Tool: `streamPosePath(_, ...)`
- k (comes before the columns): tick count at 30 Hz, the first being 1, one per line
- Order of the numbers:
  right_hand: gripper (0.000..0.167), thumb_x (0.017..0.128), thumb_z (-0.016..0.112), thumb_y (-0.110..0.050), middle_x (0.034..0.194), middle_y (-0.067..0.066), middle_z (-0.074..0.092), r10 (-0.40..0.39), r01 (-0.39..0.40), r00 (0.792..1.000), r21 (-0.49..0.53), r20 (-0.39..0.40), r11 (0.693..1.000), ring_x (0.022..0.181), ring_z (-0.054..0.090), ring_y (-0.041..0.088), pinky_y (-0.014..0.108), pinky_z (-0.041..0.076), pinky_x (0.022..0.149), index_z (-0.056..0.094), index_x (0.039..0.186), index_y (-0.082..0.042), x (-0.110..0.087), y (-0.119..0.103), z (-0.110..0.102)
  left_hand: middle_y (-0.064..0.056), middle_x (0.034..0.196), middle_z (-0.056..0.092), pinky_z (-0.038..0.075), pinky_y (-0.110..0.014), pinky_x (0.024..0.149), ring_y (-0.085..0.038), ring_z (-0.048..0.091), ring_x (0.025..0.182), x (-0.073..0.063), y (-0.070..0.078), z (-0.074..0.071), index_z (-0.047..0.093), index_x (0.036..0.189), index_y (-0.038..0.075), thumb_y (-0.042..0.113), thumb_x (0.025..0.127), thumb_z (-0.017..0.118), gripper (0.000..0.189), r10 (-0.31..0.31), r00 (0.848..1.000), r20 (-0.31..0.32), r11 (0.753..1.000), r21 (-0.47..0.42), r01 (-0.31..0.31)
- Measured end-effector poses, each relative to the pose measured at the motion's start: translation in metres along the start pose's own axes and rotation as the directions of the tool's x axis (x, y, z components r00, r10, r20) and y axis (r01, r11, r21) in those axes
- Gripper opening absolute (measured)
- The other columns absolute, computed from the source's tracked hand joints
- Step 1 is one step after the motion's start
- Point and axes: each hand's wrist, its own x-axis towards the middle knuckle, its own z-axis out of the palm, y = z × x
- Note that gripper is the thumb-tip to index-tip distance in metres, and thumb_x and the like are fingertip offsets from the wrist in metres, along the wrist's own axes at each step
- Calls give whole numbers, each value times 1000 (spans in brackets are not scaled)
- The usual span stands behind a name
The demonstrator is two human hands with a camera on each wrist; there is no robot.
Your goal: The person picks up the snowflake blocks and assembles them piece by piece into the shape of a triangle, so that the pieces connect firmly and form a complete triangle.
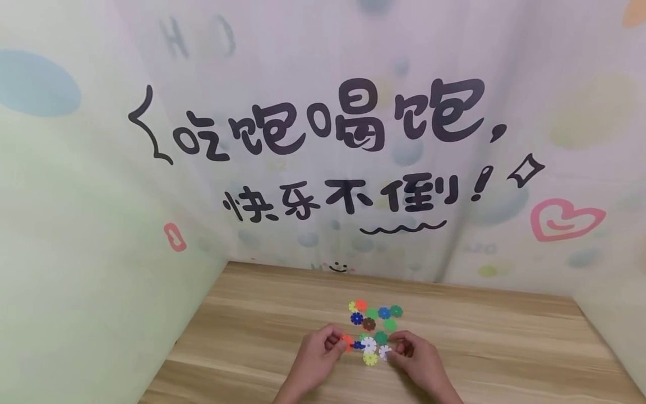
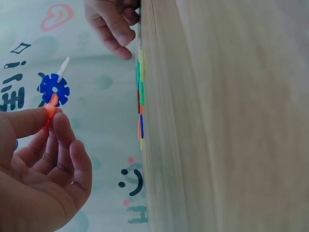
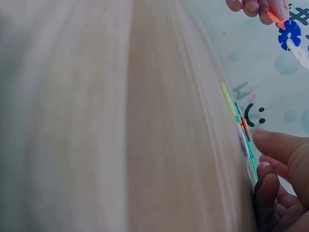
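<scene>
The wood-grain surface (image 1: 227,336) runs broadly from its left edge to the left hand (image 1: 317,357), whose grip pinches one orange notched plastic disc (image 2: 51,103) joined to one blue disc (image 2: 54,90) and one white disc (image 2: 63,68), raised. Around these we count twelve loose discs (image 1: 369,324) lying flat: two yellow, one orange, two blue, one brown, five green, one white. The right hand (image 1: 421,361) has its grip narrowly parted at the loose white disc (image 1: 384,352), touching or not we cannot tell; wide wood reaches the right edge.
</scene>
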Motion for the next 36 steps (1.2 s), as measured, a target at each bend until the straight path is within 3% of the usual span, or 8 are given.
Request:
streamPosePath(7, 28, 78, 86, -16, 74, -6, 56, -7, 6, 1000, -49, -11, 999, 64, 50, 11, 23, 43, 57, 72, 102, -15, 2, -5, 0, 9, 85, 64, 53, -25, 68, -9, 61, 77, 4, 1, -1, 68, 100, 17, 21, 97, 65, 6, -9, 1000, -1, 1000, 2, 9)
streamPosePath(14, 27, 77, 87, -19, 74, -6, 55, 32, -32, 999, -83, 8, 996, 65, 49, 12, 24, 41, 58, 72, 100, -17, -1, -5, 2, 8, 83, 64, 53, -24, 66, -8, 61, 74, -1, 0, 1, 69, 99, 15, 20, 97, 66, 6, -4, 1000, -1, 1000, -5, 4)
streamPosePath(31, 20, 79, 86, -17, 75, -6, 54, 19, -17, 1000, -150, 11, 989, 68, 48, 12, 24, 39, 57, 73, 93, -17, -1, -3, 3, 6, 81, 64, 52, -24, 63, -9, 61, 72, -2, 1, -2, 68, 100, 12, 20, 98, 65, 8, -20, 1000, 5, 999, -28, 20)
streamPosePath(36, 20, 78, 86, -15, 75, -4, 54, 36, -34, 999, -126, 13, 991, 68, 48, 13, 24, 39, 56, 71, 92, -14, -1, -5, 2, 5, 81, 64, 52, -24, 63, -9, 61, 71, -2, 1, -2, 68, 100, 11, 21, 98, 65, 11, -10, 1000, 4, 1000, -30, 10)
